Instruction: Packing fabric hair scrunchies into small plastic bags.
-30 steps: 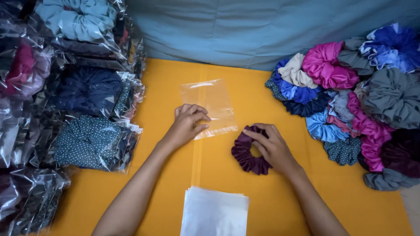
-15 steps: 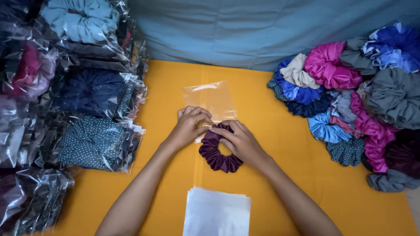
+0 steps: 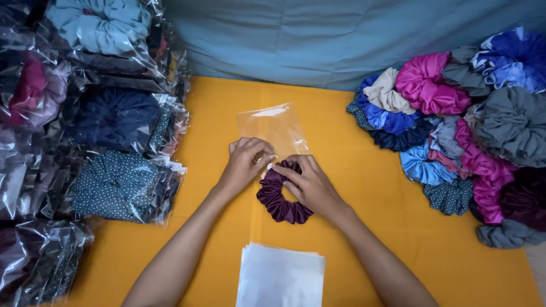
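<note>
Where the view begins nearest the person, a stack of clear bags (image 3: 280, 276) lies flat on the orange table (image 3: 392, 239), untouched. Just beyond it the right hand (image 3: 310, 185) is closed over the far rim of a dark purple scrunchie (image 3: 280, 196), fingers curled on the fabric. The left hand (image 3: 245, 162) sits beside it, fingertips pinched on the near edge of a clear plastic bag (image 3: 273, 128). That bag runs lengthwise away from the person, its mouth just beyond the scrunchie, touching or nearly so. Both hands stand equally near the mouth. Against the frame one second earlier, the scrunchie and right hand have shifted left to meet the bag; the left hand holds its place. Farther off, loose scrunchies (image 3: 455, 119) are piled right, bagged scrunchies (image 3: 108, 142) left.
</note>
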